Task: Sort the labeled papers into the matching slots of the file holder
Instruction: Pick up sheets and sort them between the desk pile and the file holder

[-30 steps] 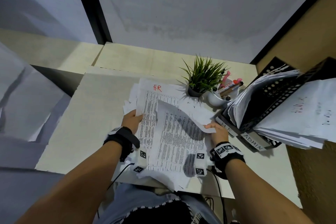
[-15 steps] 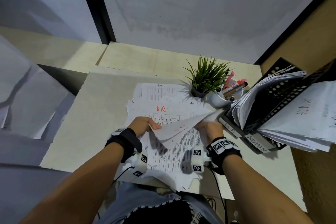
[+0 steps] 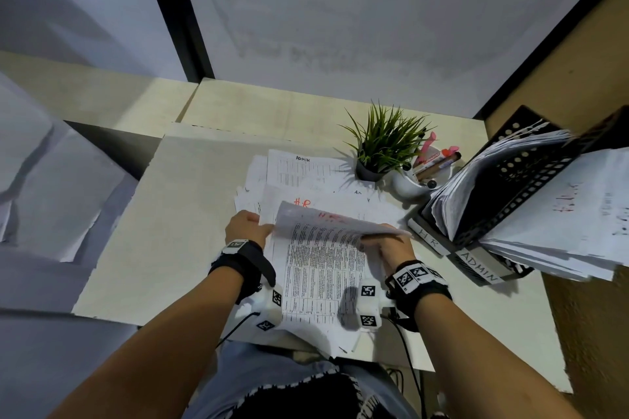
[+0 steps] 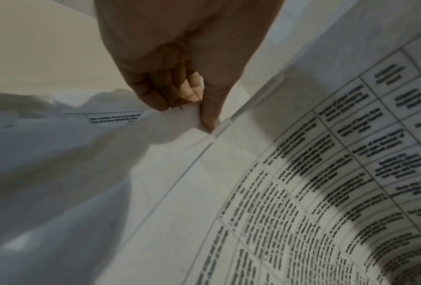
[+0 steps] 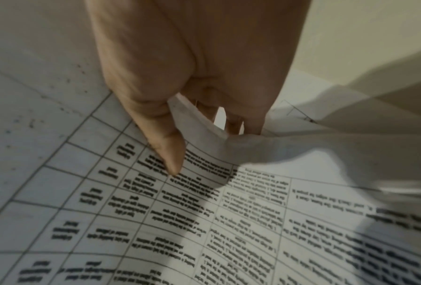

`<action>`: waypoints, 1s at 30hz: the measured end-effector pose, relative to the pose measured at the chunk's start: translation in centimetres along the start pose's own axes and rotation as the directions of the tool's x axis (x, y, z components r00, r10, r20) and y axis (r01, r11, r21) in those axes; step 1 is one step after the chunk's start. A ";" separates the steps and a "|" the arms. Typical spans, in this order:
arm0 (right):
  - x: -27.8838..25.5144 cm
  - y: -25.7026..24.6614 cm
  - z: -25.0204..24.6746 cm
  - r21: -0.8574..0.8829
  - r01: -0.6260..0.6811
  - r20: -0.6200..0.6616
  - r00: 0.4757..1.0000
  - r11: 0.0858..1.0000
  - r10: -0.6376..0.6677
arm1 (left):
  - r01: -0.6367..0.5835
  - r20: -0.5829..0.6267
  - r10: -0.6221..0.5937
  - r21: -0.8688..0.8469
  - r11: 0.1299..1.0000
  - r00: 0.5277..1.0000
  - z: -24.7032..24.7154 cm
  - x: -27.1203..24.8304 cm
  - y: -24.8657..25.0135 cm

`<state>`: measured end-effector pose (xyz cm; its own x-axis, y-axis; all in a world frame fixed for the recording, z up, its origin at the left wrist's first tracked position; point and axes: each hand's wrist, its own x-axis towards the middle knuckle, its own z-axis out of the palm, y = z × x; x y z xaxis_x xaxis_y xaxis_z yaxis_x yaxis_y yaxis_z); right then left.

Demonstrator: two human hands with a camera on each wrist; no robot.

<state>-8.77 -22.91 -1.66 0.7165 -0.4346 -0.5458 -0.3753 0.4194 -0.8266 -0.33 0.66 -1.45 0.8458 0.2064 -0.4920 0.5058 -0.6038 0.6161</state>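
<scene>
Left hand: the left hand point(image 3: 245, 227) pinches the left edge of the top sheet point(image 3: 323, 248) between thumb point(image 4: 210, 108) and curled fingers point(image 4: 170, 92).
Right hand: the right hand point(image 3: 393, 248) pinches the right edge of the same sheet; the thumb point(image 5: 166, 146) lies on the printed side, the other fingers are under the paper.
Top sheet: it is lifted and curled over at its far end, above the pile, with a red mark near the fold that is too blurred to read.
Pile: the pile point(image 3: 306, 187) lies on the desk point(image 3: 163, 231) between the two arms; one sheet shows "HR" in red, a farther one "ADMIN" in black.
File holder: the black holder point(image 3: 517, 187) stands at the right, near the right hand, full of papers; its slots carry the labels "HR" and "ADMIN".
Far things: a small plant point(image 3: 381, 150) and a white cup point(image 3: 413, 182) with pens stand behind the pile, beside the holder.
</scene>
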 end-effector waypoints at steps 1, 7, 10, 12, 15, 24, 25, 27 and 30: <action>0.0 0.0 -0.1 -0.030 -0.006 -0.004 1.000 1.000 0.006 | -0.043 -0.026 0.043 0.003 0.999 0.999 -0.2 0.1 0.0; -0.1 -0.3 -0.2 -0.050 0.007 -0.050 0.999 0.999 -0.010 | -0.223 -0.162 0.200 -0.143 0.964 0.966 -0.9 -0.4 0.3; -0.2 -0.1 0.2 0.045 0.043 -0.064 0.997 0.998 -0.040 | -0.261 -0.153 0.224 -0.298 0.918 0.962 -0.7 -1.4 1.2; -0.7 -0.4 0.4 0.094 0.069 -0.012 0.998 0.993 -0.068 | -0.191 -0.032 0.201 -0.479 0.857 0.979 -0.4 -1.9 1.5; -0.9 -0.5 0.2 0.087 0.107 -0.003 0.994 0.990 -0.108 | -0.056 0.139 0.160 -0.559 0.827 0.977 0.3 -2.6 1.5; -1.7 -3.1 0.7 0.023 -0.007 -0.105 0.994 1.000 0.010 | -0.007 0.329 0.175 -0.456 0.890 0.928 -0.3 -3.8 2.5; -1.7 -3.7 0.9 0.003 0.023 -0.101 0.995 1.000 -0.023 | -0.026 0.383 0.214 -0.441 0.897 0.898 -0.7 -4.0 2.8; -2.0 -4.7 1.3 -0.039 0.066 -0.082 0.994 0.997 -0.069 | -0.067 0.453 0.300 -0.461 0.885 0.840 -1.6 -4.4 3.5; -3.2 -6.9 1.8 -0.043 0.160 -0.029 0.986 0.986 -0.162 | -0.186 0.475 0.435 -0.483 0.855 0.765 -2.9 -5.4 4.8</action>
<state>-7.45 -22.96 6.03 0.7502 -0.5198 -0.4086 -0.2804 0.3096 -0.9086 -1.91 -1.14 5.96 0.7861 -0.4706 -0.4007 0.3574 -0.1829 0.9159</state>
